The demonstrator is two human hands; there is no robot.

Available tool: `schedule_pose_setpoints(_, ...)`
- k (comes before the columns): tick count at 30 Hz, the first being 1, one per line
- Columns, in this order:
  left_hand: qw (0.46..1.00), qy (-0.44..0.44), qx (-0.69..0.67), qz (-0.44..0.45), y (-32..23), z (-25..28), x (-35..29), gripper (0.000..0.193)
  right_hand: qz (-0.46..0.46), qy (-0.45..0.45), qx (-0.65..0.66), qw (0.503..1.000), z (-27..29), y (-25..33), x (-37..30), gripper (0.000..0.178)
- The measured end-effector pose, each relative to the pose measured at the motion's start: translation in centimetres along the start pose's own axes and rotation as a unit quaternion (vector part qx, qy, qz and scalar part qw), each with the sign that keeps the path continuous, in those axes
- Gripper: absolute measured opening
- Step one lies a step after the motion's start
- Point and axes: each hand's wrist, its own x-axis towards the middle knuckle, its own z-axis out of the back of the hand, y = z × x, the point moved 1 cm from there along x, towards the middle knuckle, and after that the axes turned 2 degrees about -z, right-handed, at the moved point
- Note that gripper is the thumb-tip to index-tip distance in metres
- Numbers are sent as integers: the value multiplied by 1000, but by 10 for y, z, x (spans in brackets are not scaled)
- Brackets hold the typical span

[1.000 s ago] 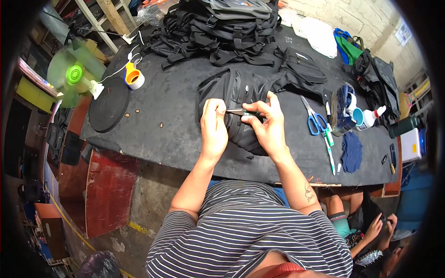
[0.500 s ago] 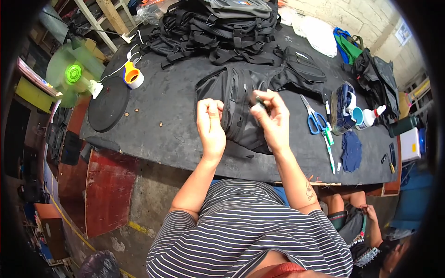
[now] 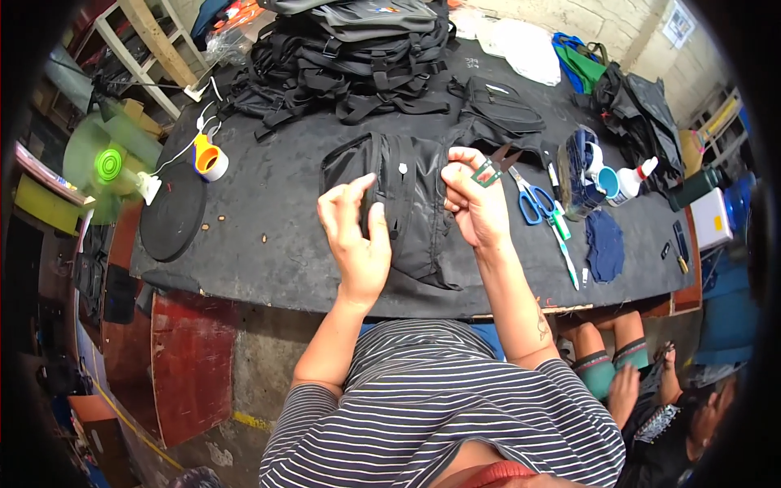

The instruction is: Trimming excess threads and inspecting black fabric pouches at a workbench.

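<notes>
A black backpack (image 3: 413,236) lies on the dark table in front of me, its zippered side facing up. Over its left edge is my left hand (image 3: 355,244), thumb and fingers apart with nothing between them. My right hand (image 3: 480,207) is at the bag's right side, fingers curled round a small pair of thread snips (image 3: 488,172) with a green and red body. The snips' blades point up and away from the bag. Whether the right fingertips also pinch the bag's fabric I cannot tell.
Stacked black bags (image 3: 350,69) stand at the back. To the right lie blue-handled scissors (image 3: 534,205), a toothbrush (image 3: 567,254), a glue bottle (image 3: 633,180) and a dark blue cloth (image 3: 605,246). A tape roll (image 3: 211,162) and running fan (image 3: 108,165) are left. Another person (image 3: 626,382) sits at lower right.
My left fingers have opened from a closed pinch. The right hand has turned, so the snips show clearly with their blades upward. The whole view has shifted slightly.
</notes>
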Motion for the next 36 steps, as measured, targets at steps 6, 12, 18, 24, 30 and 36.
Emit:
schedule_pose_setpoints(6,969,130,103,-185,-26,-19,17,27,0,9,44,999,-3,-3,1,21)
schedule_pose_setpoints(12,898,26,-423,119,-14,-25,13,11,-15,-42,30,999,9,5,-2,20)
schedule_pose_setpoints(18,988,126,12,-84,-35,-18,21,36,-43,-23,95,994,9,1,-1,18)
schedule_pose_setpoints(24,988,74,26,-132,-20,-37,11,7,-14,-23,25,999,9,-4,-4,14)
schedule_pose_setpoints(30,837,-3,-532,127,-9,-27,16,9,-13,-58,26,998,22,-4,-2,16)
schedule_pose_setpoints(36,995,71,-14,-74,-22,-23,20,4,-29,-11,90,995,17,-7,-4,14)
